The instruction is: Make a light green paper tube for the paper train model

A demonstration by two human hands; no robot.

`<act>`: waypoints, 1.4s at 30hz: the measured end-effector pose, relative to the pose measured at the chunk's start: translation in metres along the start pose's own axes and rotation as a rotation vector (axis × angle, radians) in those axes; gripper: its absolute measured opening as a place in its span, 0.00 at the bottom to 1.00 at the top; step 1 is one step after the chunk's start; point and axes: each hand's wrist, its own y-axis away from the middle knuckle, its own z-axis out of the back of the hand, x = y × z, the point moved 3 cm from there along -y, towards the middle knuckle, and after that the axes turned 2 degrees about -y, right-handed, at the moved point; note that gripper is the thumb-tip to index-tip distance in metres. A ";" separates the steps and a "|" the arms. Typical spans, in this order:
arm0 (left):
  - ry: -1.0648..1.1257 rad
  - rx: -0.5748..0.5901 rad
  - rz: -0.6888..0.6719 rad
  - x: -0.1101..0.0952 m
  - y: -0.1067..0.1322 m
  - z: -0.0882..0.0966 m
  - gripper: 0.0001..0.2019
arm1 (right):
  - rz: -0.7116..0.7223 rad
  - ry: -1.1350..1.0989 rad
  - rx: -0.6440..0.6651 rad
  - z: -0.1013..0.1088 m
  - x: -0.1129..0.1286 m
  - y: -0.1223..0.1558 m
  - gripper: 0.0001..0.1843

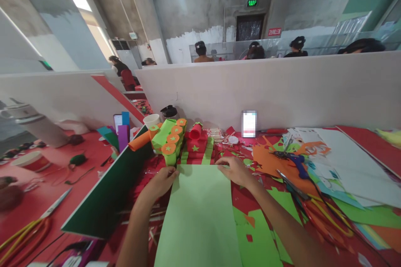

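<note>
A large sheet of light green paper (200, 212) lies in front of me, its far edge toward a red and green paper model (196, 149). My left hand (163, 181) pinches the sheet's far left corner between thumb and fingers. At the far right corner, my right hand (234, 170) is closed on the edge, its thumb underneath or behind, partly hidden. Just beyond my left hand stands a green paper model with orange star discs (169, 137). Cut green paper scraps (253, 233) lie under my right forearm.
To the right are a blue glue gun (300, 166), yellow and orange-handled scissors (328, 215) and stacked white paper (357, 162). A dark green divider board (109, 196) slants along the left. More scissors (34, 225) lie beyond it. A phone (249, 124) leans on the white partition (266, 91).
</note>
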 end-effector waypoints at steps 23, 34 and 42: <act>-0.010 -0.018 -0.017 0.011 -0.004 -0.003 0.16 | -0.002 0.059 -0.022 0.014 0.007 0.000 0.11; 0.039 -0.038 -0.038 0.003 -0.003 0.002 0.18 | -0.207 0.448 -0.095 0.130 0.015 0.038 0.10; 0.055 -0.031 -0.056 0.007 -0.008 0.001 0.22 | -0.410 0.602 0.069 0.108 -0.015 0.110 0.06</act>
